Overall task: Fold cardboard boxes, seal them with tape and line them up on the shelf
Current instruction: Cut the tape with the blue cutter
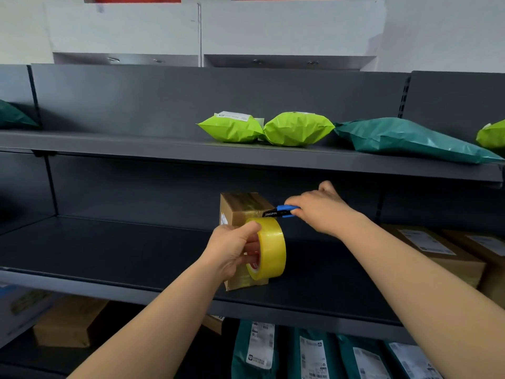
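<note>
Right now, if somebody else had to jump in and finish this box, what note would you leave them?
Left hand grips the yellow tape roll, held against the box's front.
Right hand holds a blue-and-black tool, likely a cutter, its tip at the tape on the box's top edge.
The box stands on the middle shelf, folded, with tape already across its top.
To do: cut the tape, probably press the end down, then line the box up with the cardboard boxes at the shelf's right.
</note>
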